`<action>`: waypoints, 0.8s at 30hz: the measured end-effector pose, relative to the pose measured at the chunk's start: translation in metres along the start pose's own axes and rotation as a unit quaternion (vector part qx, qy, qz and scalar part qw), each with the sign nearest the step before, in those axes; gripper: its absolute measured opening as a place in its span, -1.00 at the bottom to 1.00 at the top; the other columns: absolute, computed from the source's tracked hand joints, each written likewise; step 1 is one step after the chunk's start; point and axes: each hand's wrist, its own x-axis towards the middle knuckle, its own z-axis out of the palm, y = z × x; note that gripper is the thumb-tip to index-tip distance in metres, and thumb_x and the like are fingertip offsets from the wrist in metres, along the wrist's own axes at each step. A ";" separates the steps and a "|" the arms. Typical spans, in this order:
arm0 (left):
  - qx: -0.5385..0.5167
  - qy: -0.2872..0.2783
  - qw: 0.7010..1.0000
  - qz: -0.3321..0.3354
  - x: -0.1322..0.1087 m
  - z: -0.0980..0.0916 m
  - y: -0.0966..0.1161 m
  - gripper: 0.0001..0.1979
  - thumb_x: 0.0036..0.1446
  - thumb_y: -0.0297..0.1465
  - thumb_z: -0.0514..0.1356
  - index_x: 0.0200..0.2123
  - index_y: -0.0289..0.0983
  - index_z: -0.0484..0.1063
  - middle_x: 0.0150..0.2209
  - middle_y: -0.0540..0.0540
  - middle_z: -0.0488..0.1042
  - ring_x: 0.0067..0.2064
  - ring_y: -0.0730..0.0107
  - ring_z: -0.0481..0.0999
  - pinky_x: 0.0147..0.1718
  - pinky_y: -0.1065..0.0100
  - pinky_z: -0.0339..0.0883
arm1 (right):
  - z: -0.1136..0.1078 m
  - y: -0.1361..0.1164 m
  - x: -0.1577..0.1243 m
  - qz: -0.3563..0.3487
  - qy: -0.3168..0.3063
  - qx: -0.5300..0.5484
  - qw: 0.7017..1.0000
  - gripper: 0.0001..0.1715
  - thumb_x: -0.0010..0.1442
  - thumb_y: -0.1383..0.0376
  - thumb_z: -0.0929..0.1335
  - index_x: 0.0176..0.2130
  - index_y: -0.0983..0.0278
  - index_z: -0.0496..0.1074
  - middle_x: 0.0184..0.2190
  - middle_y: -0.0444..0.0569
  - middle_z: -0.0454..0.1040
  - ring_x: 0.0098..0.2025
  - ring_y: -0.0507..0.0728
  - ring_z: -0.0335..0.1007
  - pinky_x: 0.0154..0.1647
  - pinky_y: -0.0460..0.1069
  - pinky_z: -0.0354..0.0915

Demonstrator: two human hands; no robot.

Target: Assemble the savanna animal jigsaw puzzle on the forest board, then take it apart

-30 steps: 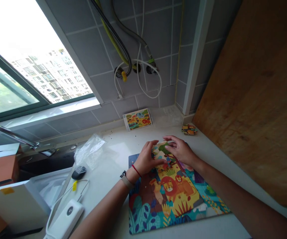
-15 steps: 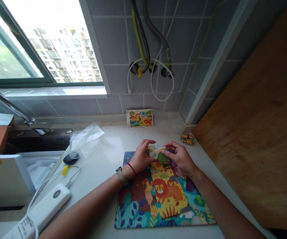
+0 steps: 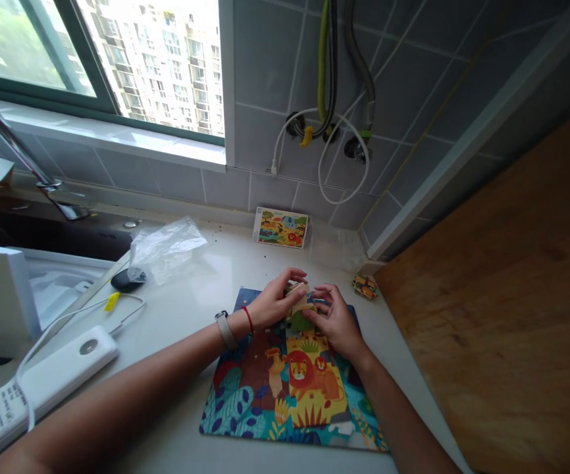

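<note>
My left hand (image 3: 276, 303) is closed over the far part of a colourful jigsaw puzzle (image 3: 245, 392), gripping pale-edged puzzle pieces (image 3: 299, 296). My right hand (image 3: 338, 324) faces it, with thumb and fingers closed on a green puzzle piece (image 3: 301, 321) just beside the left fingertips. Beneath both hands the puzzle shows a yellow panel with a red-maned lion (image 3: 301, 370) and a cub. A white gap-like patch (image 3: 341, 428) shows near its lower right. My fingers partly hide the pieces.
A small stack of puzzle pieces (image 3: 364, 286) lies right of the puzzle, near a wooden panel (image 3: 502, 316). A picture card (image 3: 281, 227) leans at the wall. Leftward are a clear plastic bag (image 3: 169, 250), a black mouse-like object (image 3: 127, 280), a white power strip (image 3: 52, 385) and a sink (image 3: 68, 230).
The view has tilted and shifted. My left hand has turned the pale pieces more upright, and my right fingers have spread slightly around the green piece.
</note>
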 end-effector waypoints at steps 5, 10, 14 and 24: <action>0.077 -0.066 0.992 0.078 -0.004 -0.003 0.019 -0.57 0.23 -0.53 0.09 0.16 -0.20 0.31 0.13 -0.20 0.47 0.18 0.14 0.47 0.24 0.05 0.36 | 0.001 0.000 -0.001 -0.014 -0.031 -0.001 0.999 -0.08 0.00 0.04 0.62 0.25 0.14 0.35 0.05 0.05 0.52 0.09 0.24 0.52 0.08 0.11 0.50; 0.119 -0.110 0.972 0.172 -0.009 -0.003 0.038 -0.40 0.11 -0.60 0.10 0.24 -0.19 0.26 0.17 -0.24 0.39 0.23 0.08 0.42 0.27 0.02 0.33 | 0.001 -0.008 -0.005 -0.071 -0.039 -0.059 0.995 -0.25 0.14 0.07 0.54 0.23 0.16 0.36 0.09 0.06 0.56 0.10 0.28 0.54 0.13 0.14 0.48; 0.160 -0.105 0.968 0.160 -0.011 0.001 0.031 -0.47 0.16 -0.52 0.17 0.21 -0.22 0.25 0.10 -0.24 0.39 0.15 0.06 0.46 0.20 0.04 0.38 | -0.002 -0.013 -0.005 -0.089 -0.058 -0.168 0.980 -0.39 0.11 0.22 0.48 0.14 0.19 0.40 0.01 0.02 0.61 0.00 0.28 0.58 0.07 0.14 0.48; 0.145 -0.028 0.982 0.116 -0.014 0.011 0.010 -0.42 0.20 -0.31 0.33 0.23 -0.19 0.21 0.12 -0.22 0.35 0.17 0.05 0.44 0.19 0.04 0.37 | -0.008 -0.011 -0.004 -0.093 -0.064 -0.214 0.970 -0.38 0.10 0.22 0.48 0.15 0.14 0.39 0.05 0.02 0.61 0.04 0.27 0.58 0.10 0.12 0.48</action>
